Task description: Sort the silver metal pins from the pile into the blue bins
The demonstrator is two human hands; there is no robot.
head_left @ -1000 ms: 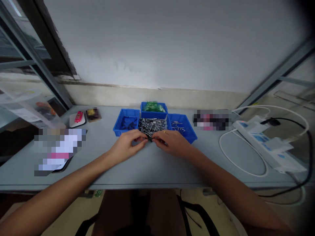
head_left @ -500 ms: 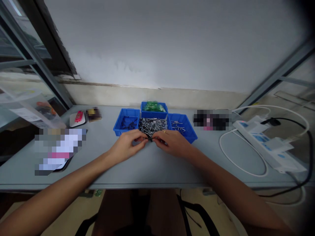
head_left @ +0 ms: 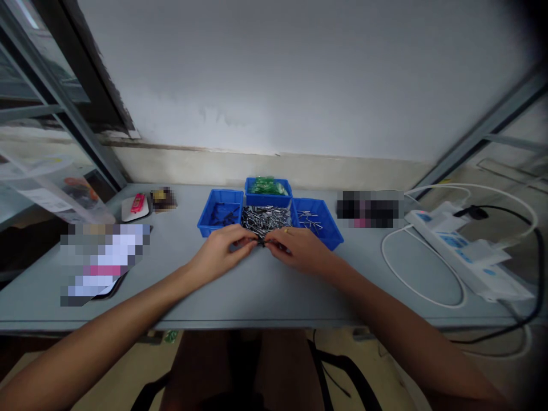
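My left hand [head_left: 226, 246] and my right hand [head_left: 296, 246] meet fingertip to fingertip over the table, in front of a pile of thin silvery metal pins [head_left: 266, 220]. Both pinch a small dark piece [head_left: 261, 243] between them; its exact kind is too small to make out. Left of the pile, a blue bin [head_left: 206, 212] holds dark slender parts. Another blue bin [head_left: 330, 233], on the right, has a few metal pins in it. Behind the pile stands a blue bin [head_left: 268, 200] with green plastic packets [head_left: 268, 186].
A pixelated phone [head_left: 112, 260] lies at left, near a white dish with a pink item [head_left: 137, 202] and a clear plastic container [head_left: 55, 185]. On the right are blurred dark objects [head_left: 370, 209], a white power strip [head_left: 466, 251] and looped cables. The wall closes off the back.
Almost nothing differs. Both hands stay in the same place, fingers still pinched on the small dark piece, with only slight finger motion.
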